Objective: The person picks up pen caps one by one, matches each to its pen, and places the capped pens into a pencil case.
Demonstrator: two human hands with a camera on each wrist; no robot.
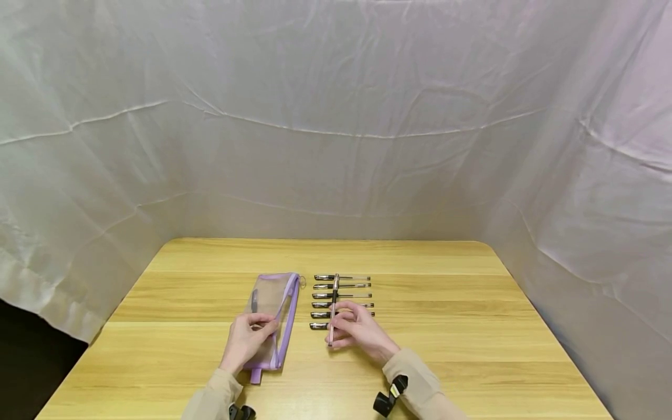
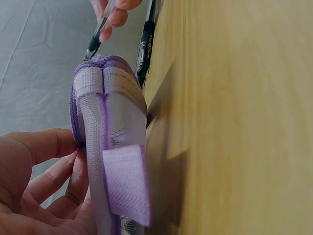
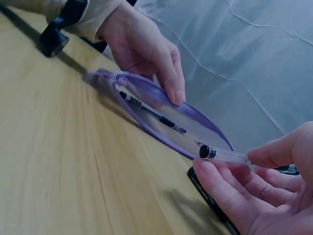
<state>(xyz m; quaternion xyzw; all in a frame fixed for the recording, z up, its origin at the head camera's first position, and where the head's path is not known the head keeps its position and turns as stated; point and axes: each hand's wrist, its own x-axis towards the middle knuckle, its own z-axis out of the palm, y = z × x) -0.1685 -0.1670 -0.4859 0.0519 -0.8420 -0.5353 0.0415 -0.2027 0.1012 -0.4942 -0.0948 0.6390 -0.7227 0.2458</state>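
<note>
My left hand pinches the zip edge of a see-through mesh pencil pouch with purple trim. In the right wrist view the pouch's mouth gapes, and one black-and-clear pen lies inside. My right hand holds another capped gel pen between thumb and fingers, above a row of pens and right of the pouch. Its black end plug points toward the right wrist camera. The left wrist view shows its dark capped part beyond the pouch's end.
Several matching capped pens lie side by side on the wooden table, caps to the left, just right of the pouch. A purple fabric tab sticks out at the pouch's near end. Pale cloth hangs around the table.
</note>
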